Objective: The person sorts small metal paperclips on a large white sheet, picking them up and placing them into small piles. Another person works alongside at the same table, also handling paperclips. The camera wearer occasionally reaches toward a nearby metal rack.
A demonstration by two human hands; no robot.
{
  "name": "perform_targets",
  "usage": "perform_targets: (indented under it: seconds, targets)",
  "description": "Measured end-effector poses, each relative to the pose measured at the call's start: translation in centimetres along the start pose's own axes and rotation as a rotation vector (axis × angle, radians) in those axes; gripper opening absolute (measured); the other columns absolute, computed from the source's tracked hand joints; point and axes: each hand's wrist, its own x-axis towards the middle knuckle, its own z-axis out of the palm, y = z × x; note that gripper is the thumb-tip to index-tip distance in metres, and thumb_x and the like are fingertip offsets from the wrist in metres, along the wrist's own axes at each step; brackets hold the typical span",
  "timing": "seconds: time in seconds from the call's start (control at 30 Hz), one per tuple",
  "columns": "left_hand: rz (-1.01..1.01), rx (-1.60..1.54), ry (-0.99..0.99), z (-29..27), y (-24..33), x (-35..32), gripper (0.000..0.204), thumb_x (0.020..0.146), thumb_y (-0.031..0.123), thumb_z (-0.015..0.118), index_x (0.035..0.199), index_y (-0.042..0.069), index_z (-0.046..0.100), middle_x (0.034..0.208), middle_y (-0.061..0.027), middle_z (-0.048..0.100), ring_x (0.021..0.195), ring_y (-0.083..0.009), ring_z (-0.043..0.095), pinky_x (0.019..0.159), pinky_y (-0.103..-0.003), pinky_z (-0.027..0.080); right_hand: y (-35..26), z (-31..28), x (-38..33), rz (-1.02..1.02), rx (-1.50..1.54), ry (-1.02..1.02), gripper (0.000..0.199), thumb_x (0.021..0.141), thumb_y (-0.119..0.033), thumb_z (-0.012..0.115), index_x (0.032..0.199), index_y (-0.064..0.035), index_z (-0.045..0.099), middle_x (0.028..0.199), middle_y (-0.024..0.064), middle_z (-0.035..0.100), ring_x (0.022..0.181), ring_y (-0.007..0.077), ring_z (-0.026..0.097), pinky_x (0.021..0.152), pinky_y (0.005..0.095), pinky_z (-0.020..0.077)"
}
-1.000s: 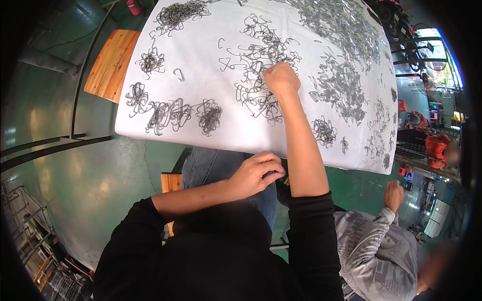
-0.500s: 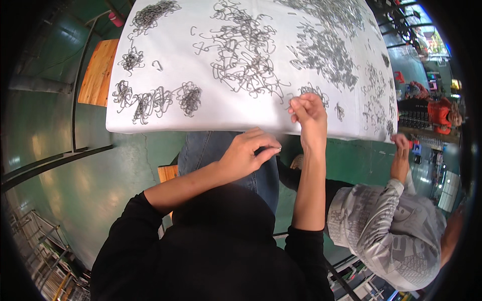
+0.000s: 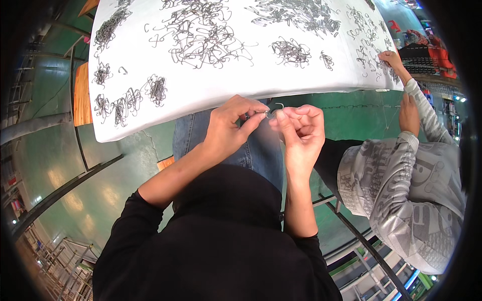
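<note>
Just off the table's near edge, my two hands meet over my lap. My right hand (image 3: 301, 134) pinches a thin, bent wire hook (image 3: 279, 105), whose curved end sticks up above the fingertips. My left hand (image 3: 232, 123) is closed, thumb against forefinger, on a tiny metallic piece at the hook's left end; its kind is too small to tell. The fingertips almost touch, and they cover part of the hook. Beyond them, the white-covered table (image 3: 241, 80) bears a large heap of curved wire hooks (image 3: 206, 40) and a smaller hook pile (image 3: 291, 52).
Short, straight dark metal pieces (image 3: 301, 17) lie in a heap farther back. Small hook clusters (image 3: 120, 108) line the table's left side. At right, a person in a patterned grey top (image 3: 401, 185) reaches over scattered hooks (image 3: 366, 40). A wooden stool (image 3: 81, 95) stands at left.
My right hand has come back from the hook pile at the table edge to my left hand, bringing a hook. The view has shifted, and the other person's hand now reaches over the table.
</note>
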Motion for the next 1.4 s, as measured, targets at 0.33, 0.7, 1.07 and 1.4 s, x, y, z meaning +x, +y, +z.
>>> perform_targets:
  seconds: [0.33, 0.7, 1.07, 1.4]
  targets:
    - [0.305, 0.132, -0.061, -1.3, -2.3, 4.8, 0.025, 0.08, 0.008, 0.072, 0.104, 0.006, 0.066, 0.094, -0.0113, 0.067, 0.087, -0.0301, 0.061, 0.078, -0.038, 0.049, 1.6, -0.6, 0.0, -0.478, -0.097, 0.028, 0.025, 0.085, 0.013, 0.062, 0.091, -0.0008, 0.042, 0.091, 0.0186, 0.062, 0.074, 0.0182, 0.066, 0.067, 0.0274, 0.0575]
    - [0.05, 0.603, -0.234, -1.0, -9.5, 22.8, 0.013, 0.081, 0.016, 0.069, 0.086, 0.004, 0.069, 0.092, -0.012, 0.067, 0.092, -0.0294, 0.061, 0.084, -0.04, 0.049, 2.6, -1.1, 0.4, -0.403, -0.199, -0.017, 0.024, 0.086, 0.012, 0.06, 0.092, -0.002, 0.042, 0.095, 0.0157, 0.06, 0.077, 0.0165, 0.065, 0.071, 0.0281, 0.0577]
    - [-0.023, 0.149, -0.089, -0.4, -5.4, 15.0, 0.016, 0.089, 0.014, 0.066, 0.101, 0.003, 0.066, 0.09, -0.0072, 0.069, 0.084, -0.0181, 0.064, 0.076, -0.032, 0.052, 3.7, -0.5, 0.4, -0.399, -0.227, -0.044, 0.021, 0.088, 0.008, 0.062, 0.092, -0.0019, 0.044, 0.095, 0.014, 0.061, 0.076, 0.0163, 0.066, 0.069, 0.0277, 0.0584]
    - [-0.423, -0.421, -0.151, -1.5, 1.1, 2.9, 0.014, 0.088, 0.009, 0.069, 0.098, 0.001, 0.066, 0.086, -0.0024, 0.069, 0.077, -0.0036, 0.06, 0.069, -0.021, 0.049, 3.9, 0.5, -0.2, -0.453, -0.231, -0.064, 0.018, 0.087, 0.008, 0.062, 0.089, 0.0008, 0.046, 0.094, 0.0158, 0.063, 0.077, 0.0162, 0.065, 0.069, 0.0273, 0.0576]
